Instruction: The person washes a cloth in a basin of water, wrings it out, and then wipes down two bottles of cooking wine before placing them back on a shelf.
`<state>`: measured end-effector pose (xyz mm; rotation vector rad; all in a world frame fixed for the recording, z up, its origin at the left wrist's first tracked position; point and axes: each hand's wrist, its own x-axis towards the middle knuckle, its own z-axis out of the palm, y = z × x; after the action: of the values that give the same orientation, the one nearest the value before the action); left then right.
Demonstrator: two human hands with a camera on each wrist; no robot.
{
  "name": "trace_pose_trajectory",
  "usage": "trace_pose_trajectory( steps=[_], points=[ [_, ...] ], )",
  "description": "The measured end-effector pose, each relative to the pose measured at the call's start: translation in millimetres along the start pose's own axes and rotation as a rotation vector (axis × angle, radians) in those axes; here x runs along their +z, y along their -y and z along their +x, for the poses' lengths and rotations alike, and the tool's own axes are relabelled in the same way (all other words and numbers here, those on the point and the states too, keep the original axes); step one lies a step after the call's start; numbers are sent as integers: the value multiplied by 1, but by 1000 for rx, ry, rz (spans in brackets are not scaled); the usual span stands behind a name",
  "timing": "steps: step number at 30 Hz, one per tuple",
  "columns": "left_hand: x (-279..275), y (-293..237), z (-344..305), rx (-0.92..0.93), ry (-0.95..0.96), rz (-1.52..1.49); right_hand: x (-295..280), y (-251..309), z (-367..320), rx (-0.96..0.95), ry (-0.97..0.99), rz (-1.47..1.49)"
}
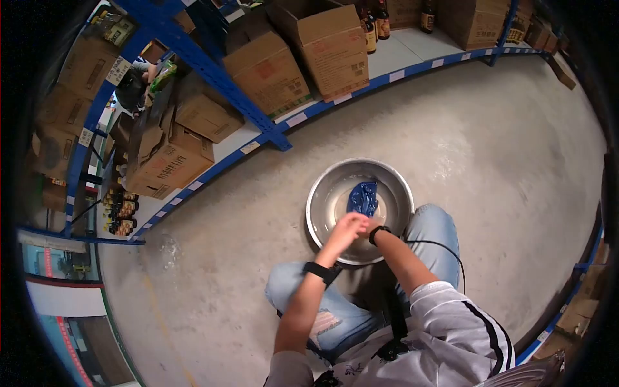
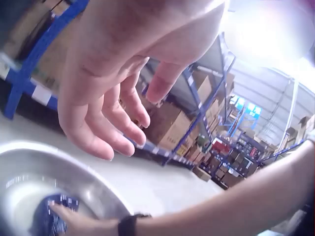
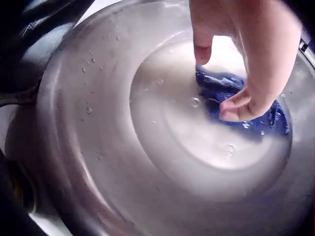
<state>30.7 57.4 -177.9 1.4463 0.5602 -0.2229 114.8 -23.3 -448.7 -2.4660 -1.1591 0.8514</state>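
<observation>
1. Grey floor point(image 1: 213, 277); blue shelving point(image 1: 400, 76) bears cardboard cartons point(image 1: 335, 61) and bottles point(image 1: 383, 24).
2. On the floor, a metal basin point(image 1: 403, 187) holds cloudy water point(image 3: 182, 132) and a blue cloth point(image 1: 362, 197).
3. Cloth crumpled, glossy; right hand point(image 3: 266, 54) bends over it, whether gripping I cannot tell.
4. Left hand point(image 2: 128, 59) hangs relaxed above the basin, holding nothing.

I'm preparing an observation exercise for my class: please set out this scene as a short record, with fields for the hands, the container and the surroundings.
Container: metal basin, standing on the floor
Contents: pale-looking liquid and a crumpled dark-blue item, material uncertain
Left hand: near the basin, fingers loosely bent, holding nothing
Right hand: at the dark-blue item, fingers bent, thumb apart from them; whether it grips is unclear
Surroundings: blue-framed shelf with cardboard cartons and bottles
</observation>
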Motion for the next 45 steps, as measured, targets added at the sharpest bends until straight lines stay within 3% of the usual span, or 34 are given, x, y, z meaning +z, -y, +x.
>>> trace_pose_trajectory(
  steps=[4,5,7,9,11,13,15,17,19,20,23,24,25,27,30,31,32,34,35,36,38,39,41,43,45],
  points=[
    [11,54,22,40,11,70,46,-32,8,-158,383,-217],
    [12,75,32,98,-34,36,-59,40,-47,7,286,-362],
    [13,82,31,46,-59,-59,-75,53,-48,97,51,-244],
    [13,75,25,1,-70,-44,-51,45,-36,151,-4,-106],
    [10,78,24,-3,-72,-55,-77,54,-40,224,291,-188],
    [7,64,18,-37,-65,-35,-73,43,-35,139,519,-203],
    [3,67,21,-46,-32,-49,-12,-5,-10,223,426,-294],
    [0,69,25,-50,-62,-95,-76,44,-45,181,84,-302],
    [-4,64,26,-70,-97,-83,-72,48,-44,223,22,-298],
    [-4,60,25,-106,-133,-79,-70,45,-38,266,197,-255],
    [-9,57,28,-193,-223,-89,-89,39,-32,94,335,98],
    [-11,58,31,-248,-267,-81,-79,28,-21,117,155,265],
    [-13,64,36,-304,-310,-74,-100,36,-32,296,82,648],
    [-15,62,46,-474,-259,118,-108,41,-30,315,-183,752],
    [-10,76,63,-500,-319,24,-160,84,-64,231,-229,1150],
    [-9,59,53,-466,-142,-327,-152,87,-63,139,-329,1066],
    [-16,75,62,-417,-85,-491,-181,112,-89,211,-260,1140],
    [-29,122,87,-237,64,-825,-172,126,-99,74,-264,1207],
    [-43,152,103,-232,115,-755,-179,135,-108,27,-222,1241],
    [-41,138,95,-235,52,-797,-180,138,-111,33,-220,1243],
    [-46,142,101,-329,-21,-843,-178,141,-113,-51,-396,1040],
    [-39,122,76,66,173,-792,-174,139,-109,-51,-388,1043],
    [-30,89,74,-254,13,-965,-163,125,-97,-198,-718,777],
    [-18,81,73,-232,-153,-805,-157,110,-90,-120,-714,748],
    [-13,79,69,-266,-133,-849,-158,102,-84,-215,-691,585]
  ],
)
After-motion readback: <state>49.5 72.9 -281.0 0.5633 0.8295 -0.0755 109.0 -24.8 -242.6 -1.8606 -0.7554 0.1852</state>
